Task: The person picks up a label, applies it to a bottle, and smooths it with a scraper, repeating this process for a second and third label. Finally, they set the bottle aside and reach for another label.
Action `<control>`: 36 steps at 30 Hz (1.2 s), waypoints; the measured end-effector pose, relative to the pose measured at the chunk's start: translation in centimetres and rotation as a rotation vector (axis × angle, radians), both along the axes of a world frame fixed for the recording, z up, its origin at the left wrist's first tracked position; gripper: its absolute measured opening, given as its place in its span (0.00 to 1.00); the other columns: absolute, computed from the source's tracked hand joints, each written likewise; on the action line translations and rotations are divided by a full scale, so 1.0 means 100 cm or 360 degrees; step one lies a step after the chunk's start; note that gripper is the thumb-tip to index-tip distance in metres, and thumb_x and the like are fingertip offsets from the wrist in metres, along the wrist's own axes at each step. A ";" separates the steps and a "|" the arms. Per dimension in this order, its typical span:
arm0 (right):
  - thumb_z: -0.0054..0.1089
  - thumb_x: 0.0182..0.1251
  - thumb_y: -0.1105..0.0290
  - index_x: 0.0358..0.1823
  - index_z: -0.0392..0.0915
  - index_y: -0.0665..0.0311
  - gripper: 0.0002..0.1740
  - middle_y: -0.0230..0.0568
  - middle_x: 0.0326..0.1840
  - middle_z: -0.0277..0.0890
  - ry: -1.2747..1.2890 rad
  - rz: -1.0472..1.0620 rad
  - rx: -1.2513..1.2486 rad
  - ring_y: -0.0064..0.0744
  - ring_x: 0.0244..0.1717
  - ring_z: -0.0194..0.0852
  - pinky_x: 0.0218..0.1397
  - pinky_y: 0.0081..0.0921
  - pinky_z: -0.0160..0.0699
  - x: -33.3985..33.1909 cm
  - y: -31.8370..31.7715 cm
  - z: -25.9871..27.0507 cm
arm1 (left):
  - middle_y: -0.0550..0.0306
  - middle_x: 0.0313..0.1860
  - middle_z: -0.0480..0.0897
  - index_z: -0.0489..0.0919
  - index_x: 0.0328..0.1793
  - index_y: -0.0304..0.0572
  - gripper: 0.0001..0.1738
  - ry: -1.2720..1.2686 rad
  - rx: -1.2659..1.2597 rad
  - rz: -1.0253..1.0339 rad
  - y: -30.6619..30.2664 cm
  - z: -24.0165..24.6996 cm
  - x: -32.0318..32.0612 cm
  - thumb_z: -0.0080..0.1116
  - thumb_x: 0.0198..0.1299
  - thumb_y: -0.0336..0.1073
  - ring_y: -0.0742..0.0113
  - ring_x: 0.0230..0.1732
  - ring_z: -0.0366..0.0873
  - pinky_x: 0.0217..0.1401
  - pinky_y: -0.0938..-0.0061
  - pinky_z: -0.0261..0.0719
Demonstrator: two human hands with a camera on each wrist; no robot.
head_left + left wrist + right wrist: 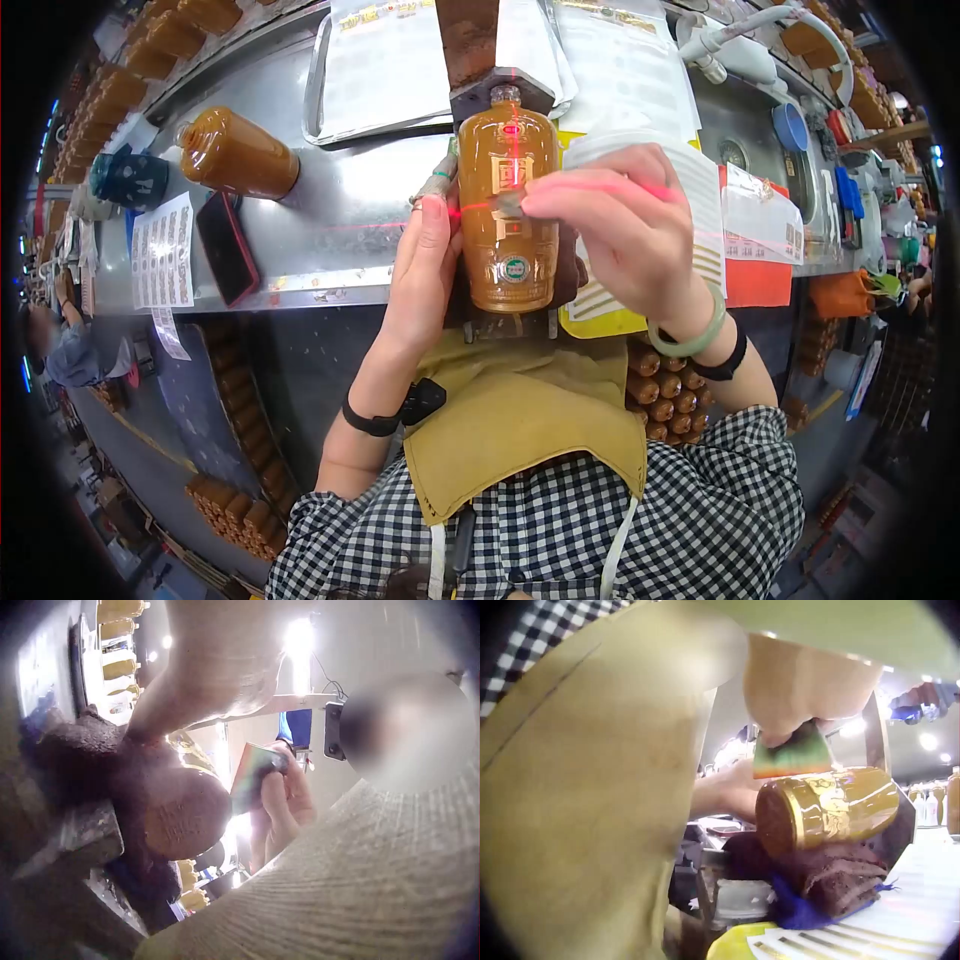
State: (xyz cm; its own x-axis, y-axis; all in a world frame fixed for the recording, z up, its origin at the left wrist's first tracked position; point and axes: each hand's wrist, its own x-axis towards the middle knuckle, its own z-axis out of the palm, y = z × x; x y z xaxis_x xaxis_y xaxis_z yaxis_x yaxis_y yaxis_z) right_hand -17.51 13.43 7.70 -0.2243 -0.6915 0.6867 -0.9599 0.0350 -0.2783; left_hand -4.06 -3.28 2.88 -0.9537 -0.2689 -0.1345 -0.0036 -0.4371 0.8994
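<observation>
A glossy brown bottle (508,245) with gold characters lies on its back on a padded cradle (847,881), its neck toward the far end. My left hand (424,260) rests along the bottle's left side with the fingers fairly straight; a fingertip has a grey wrapping. My right hand (630,225) pinches a thin flat green scraper (791,754) with an orange lower edge. In the head view the scraper shows edge-on over the gold label, and in the right wrist view its edge is right at the bottle's upper surface. Red laser lines cross the bottle.
A second brown bottle (238,153) stands at the left, near a phone (228,248) and a dark teal jar (130,178). Striped label sheets (650,165) lie right of the cradle. Behind are white sheets on a metal tray (318,90). A sink with a white faucet (715,45) is far right.
</observation>
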 end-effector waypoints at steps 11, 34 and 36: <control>0.68 0.56 0.88 0.46 0.85 0.64 0.17 0.36 0.43 0.89 -0.0486 -0.0009 -0.0018 0.32 0.41 0.81 0.45 0.29 0.77 0.024 0.034 -0.003 | 0.48 0.75 0.72 0.56 0.86 0.32 0.32 0.0072 0.0073 0.0028 0.004 -0.009 -0.005 0.48 0.84 0.39 0.65 0.74 0.73 0.76 0.66 0.72; 0.56 0.78 0.78 0.65 0.79 0.67 0.17 0.30 0.54 0.80 -0.1621 -0.0446 -0.0554 0.14 0.47 0.71 0.51 0.15 0.73 0.024 0.009 -0.023 | 0.53 0.67 0.79 0.65 0.79 0.31 0.28 -0.0107 -0.0077 0.0153 0.010 0.011 -0.012 0.58 0.77 0.32 0.70 0.64 0.79 0.66 0.72 0.79; 0.56 0.79 0.77 0.65 0.79 0.67 0.17 0.28 0.51 0.80 -0.1798 -0.0434 -0.0574 0.11 0.44 0.70 0.46 0.12 0.70 0.024 0.009 -0.022 | 0.51 0.58 0.83 0.69 0.70 0.33 0.28 -0.0097 -0.0503 0.0201 0.015 0.011 -0.018 0.69 0.71 0.36 0.70 0.58 0.82 0.61 0.71 0.82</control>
